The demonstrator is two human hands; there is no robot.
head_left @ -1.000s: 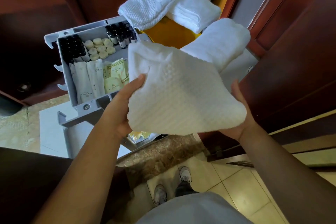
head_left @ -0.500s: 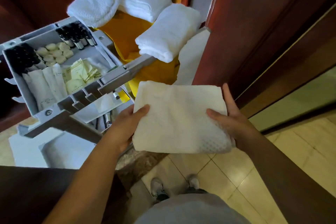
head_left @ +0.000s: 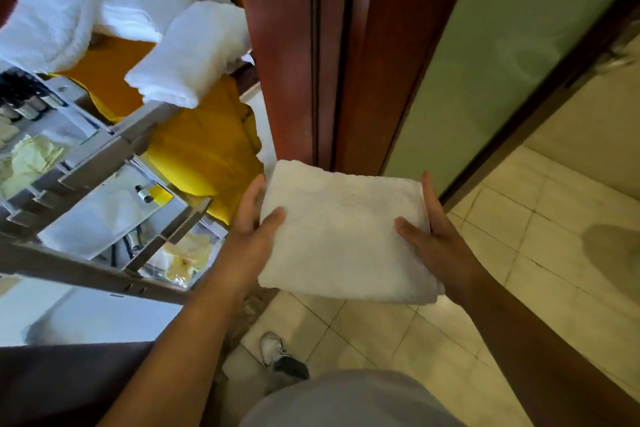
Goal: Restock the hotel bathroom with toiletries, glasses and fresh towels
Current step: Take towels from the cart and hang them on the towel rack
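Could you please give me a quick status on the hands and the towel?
Left hand and right hand grip the folded towel. Wooden door frame close ahead.

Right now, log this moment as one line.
phase: carrying | held: folded white towel | left hand: left edge | right hand: right edge | cart: at left | towel over tiled floor
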